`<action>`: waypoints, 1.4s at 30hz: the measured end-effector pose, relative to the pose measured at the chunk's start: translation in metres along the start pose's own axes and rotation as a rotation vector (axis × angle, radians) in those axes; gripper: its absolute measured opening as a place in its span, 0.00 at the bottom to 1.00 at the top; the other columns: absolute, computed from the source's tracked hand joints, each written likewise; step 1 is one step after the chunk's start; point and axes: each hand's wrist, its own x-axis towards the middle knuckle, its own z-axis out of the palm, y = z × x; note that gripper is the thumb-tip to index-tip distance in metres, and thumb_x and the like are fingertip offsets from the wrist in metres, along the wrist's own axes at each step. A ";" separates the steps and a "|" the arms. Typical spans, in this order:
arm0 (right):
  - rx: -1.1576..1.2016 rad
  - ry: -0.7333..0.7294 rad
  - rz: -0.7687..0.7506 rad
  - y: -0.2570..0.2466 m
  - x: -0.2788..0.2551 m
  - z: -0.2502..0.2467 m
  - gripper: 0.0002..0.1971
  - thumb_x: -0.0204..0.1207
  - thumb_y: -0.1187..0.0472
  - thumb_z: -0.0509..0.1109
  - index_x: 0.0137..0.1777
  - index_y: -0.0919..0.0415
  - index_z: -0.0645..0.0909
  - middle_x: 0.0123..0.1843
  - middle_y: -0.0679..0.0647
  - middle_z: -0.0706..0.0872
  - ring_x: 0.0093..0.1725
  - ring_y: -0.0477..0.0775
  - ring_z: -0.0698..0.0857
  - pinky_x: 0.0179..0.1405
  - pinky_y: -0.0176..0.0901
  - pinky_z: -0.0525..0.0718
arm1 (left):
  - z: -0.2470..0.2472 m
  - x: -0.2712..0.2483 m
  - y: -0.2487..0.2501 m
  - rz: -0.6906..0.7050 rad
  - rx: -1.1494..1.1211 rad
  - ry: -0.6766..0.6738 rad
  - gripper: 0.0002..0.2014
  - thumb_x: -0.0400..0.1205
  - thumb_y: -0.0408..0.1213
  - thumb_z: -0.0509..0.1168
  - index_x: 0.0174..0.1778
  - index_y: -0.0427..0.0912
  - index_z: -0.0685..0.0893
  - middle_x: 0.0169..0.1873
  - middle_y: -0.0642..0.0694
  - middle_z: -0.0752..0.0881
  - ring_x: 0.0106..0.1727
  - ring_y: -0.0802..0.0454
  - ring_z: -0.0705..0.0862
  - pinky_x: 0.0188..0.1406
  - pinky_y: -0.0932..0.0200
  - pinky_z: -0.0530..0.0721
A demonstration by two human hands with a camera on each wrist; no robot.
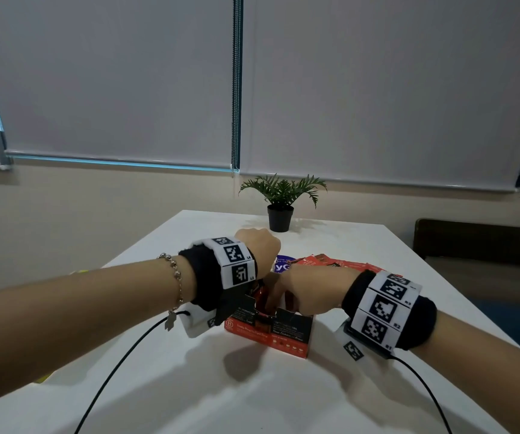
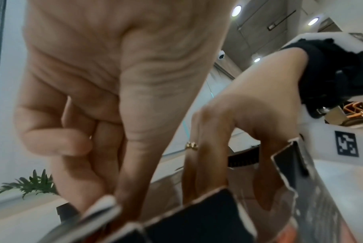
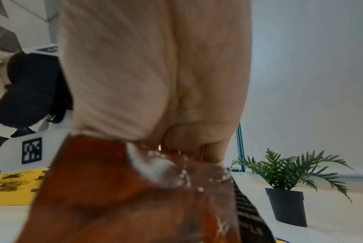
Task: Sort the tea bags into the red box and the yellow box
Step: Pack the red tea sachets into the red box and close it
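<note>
The red box (image 1: 283, 335) stands open in the middle of the white table (image 1: 189, 386). My left hand (image 1: 260, 249) hangs over its far left side. In the left wrist view its thumb and fingers (image 2: 105, 197) pinch a top flap of the box (image 2: 197, 218). My right hand (image 1: 283, 296) reaches down into the box's opening, its fingers curled on the top of a red tea bag (image 3: 124, 197). Several more red tea bags (image 1: 330, 263) lie in a heap behind the box. The yellow box (image 3: 16, 187) lies to the left, almost hidden behind my left forearm in the head view.
A potted plant (image 1: 280, 202) stands at the table's far end. A round purple item (image 1: 282, 267) lies between the box and the plant. Black cables (image 1: 121, 364) run from both wrists toward me. A dark chair (image 1: 477, 242) stands at the right.
</note>
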 end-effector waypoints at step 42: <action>0.467 0.274 0.149 0.092 -0.036 -0.038 0.12 0.83 0.64 0.66 0.65 0.55 0.83 0.59 0.51 0.90 0.52 0.47 0.90 0.51 0.36 0.86 | 0.000 0.002 -0.063 -0.065 -0.785 -0.233 0.22 0.82 0.56 0.64 0.60 0.43 0.69 0.54 0.42 0.80 0.39 0.46 0.90 0.29 0.55 0.88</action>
